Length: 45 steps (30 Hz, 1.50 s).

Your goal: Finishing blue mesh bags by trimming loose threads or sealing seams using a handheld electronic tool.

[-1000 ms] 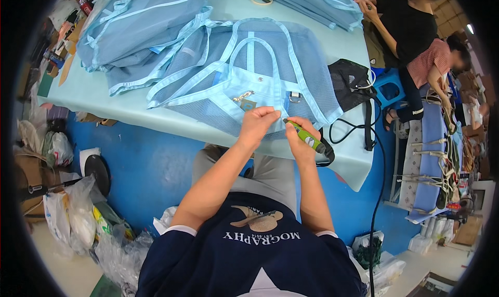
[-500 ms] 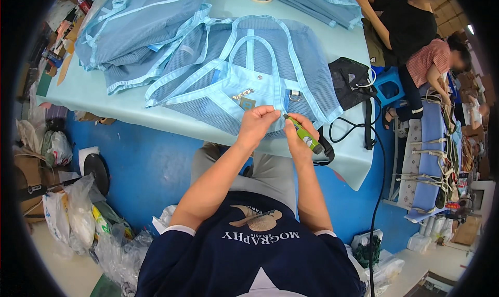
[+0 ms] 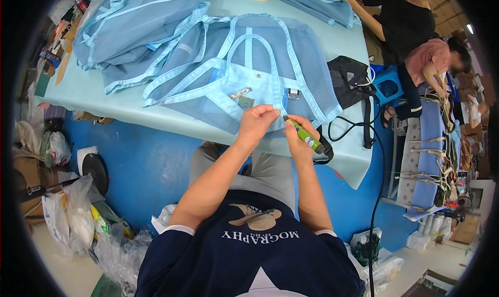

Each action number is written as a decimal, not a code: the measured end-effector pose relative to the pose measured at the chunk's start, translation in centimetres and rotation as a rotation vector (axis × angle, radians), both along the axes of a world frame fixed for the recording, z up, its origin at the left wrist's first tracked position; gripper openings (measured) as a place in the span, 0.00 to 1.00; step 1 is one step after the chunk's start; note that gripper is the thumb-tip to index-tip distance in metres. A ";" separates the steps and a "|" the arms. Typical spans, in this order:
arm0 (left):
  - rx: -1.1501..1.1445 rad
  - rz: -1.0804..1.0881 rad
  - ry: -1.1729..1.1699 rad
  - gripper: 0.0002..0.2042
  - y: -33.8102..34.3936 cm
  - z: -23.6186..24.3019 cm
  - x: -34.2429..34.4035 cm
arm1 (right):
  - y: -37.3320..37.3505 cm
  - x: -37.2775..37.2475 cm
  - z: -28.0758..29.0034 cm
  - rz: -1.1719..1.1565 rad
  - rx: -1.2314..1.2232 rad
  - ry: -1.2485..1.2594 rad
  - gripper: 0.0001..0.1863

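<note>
Bag [image 3: 260, 57], blue mesh, lies spread on the table [image 3: 93, 97]. At the bag's near side your left hand [image 3: 254, 124] pinches a pale-blue strip [image 3: 276, 98] of it; your right hand [image 3: 300, 146], also at that side, grips a green pen-shaped tool [image 3: 305, 135], tip toward the pinch. Contact too small to tell. Best: hold the strip taut, brace both wrists, work the tip lightly, clear of the bag's mesh.
</note>
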<state>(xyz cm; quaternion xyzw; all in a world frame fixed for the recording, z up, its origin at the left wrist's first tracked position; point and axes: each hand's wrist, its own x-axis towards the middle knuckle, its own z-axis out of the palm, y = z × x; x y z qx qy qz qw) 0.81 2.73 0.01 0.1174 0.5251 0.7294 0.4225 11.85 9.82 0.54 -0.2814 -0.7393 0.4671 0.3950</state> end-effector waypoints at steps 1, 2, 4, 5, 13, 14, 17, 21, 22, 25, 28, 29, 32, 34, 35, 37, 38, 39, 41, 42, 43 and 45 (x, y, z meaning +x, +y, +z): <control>0.001 0.000 -0.001 0.05 0.0 -0.1 0.0 | 0.0 0.0 0.0 0.000 0.001 -0.001 0.08; 0.001 -0.003 0.003 0.05 0.1 -0.4 -0.1 | 0.0 -0.1 0.1 -0.004 0.005 -0.007 0.08; -0.001 -0.006 0.007 0.04 0.0 -0.6 -0.1 | -0.1 0.0 0.2 -0.009 0.007 -0.014 0.08; 0.004 -0.007 0.005 0.04 0.0 -0.5 -0.1 | 0.0 0.0 0.2 0.006 0.019 -0.028 0.08; 0.033 -0.014 0.010 0.04 0.1 -0.6 0.0 | -0.4 -0.2 0.0 -0.067 -0.016 -0.010 0.08; 0.029 0.001 0.017 0.04 0.1 -0.6 0.1 | -0.4 -0.2 0.0 -0.068 -0.021 -0.015 0.08; 0.028 0.017 0.015 0.05 0.2 0.0 0.3 | -0.5 -0.2 0.0 -0.088 -0.038 -0.008 0.08; 0.043 0.008 0.004 0.04 0.2 -0.4 0.1 | -0.5 -0.3 0.3 -0.086 -0.050 0.011 0.08; 0.042 0.008 0.004 0.04 0.1 -0.4 0.1 | -0.5 -0.3 0.1 -0.086 -0.051 0.011 0.08; 0.073 0.021 -0.009 0.04 0.2 -0.2 0.2 | -0.3 -0.1 -0.3 -0.047 -0.004 -0.033 0.08; 0.077 0.004 -0.032 0.04 0.2 -0.5 0.0 | -0.5 -0.4 -0.1 -0.109 -0.069 0.028 0.08; 0.079 0.006 -0.029 0.04 0.1 -0.5 0.0 | -0.4 -0.3 0.1 -0.095 -0.035 -0.020 0.08; 0.086 -0.005 -0.017 0.04 0.1 -0.6 0.0 | -0.5 -0.4 0.0 -0.099 -0.006 -0.041 0.08; 0.093 -0.017 -0.008 0.04 0.1 -0.6 -0.1 | -0.5 -0.5 -0.1 -0.115 -0.009 -0.015 0.08; 0.086 -0.024 -0.040 0.04 0.0 -0.5 -0.1 | -0.6 -0.5 -0.1 -0.114 -0.015 0.002 0.08; 0.075 -0.029 -0.070 0.04 -0.1 -0.4 -0.1 | -0.8 -0.7 0.0 -0.112 -0.023 0.021 0.08; 0.081 -0.018 -0.049 0.04 0.0 -0.3 0.0 | -0.8 -0.8 0.3 -0.139 -0.077 0.036 0.08; 0.087 -0.008 -0.029 0.04 0.0 -0.2 0.1 | -0.9 -0.8 0.6 -0.168 -0.131 0.051 0.08; 0.105 -0.011 -0.038 0.04 0.0 -0.7 0.0 | -0.8 -0.4 0.0 -0.154 -0.063 0.039 0.08; 0.123 -0.009 -0.046 0.04 0.0 -0.8 0.0 | -0.7 -0.3 -0.2 -0.136 0.006 0.028 0.08; 0.122 -0.009 -0.047 0.04 0.0 -0.8 -0.1 | -0.7 -0.3 -0.2 -0.136 0.005 0.027 0.08; 0.106 -0.003 -0.092 0.04 0.1 -0.5 -0.1 | -0.7 -0.3 -0.3 -0.130 -0.004 0.027 0.08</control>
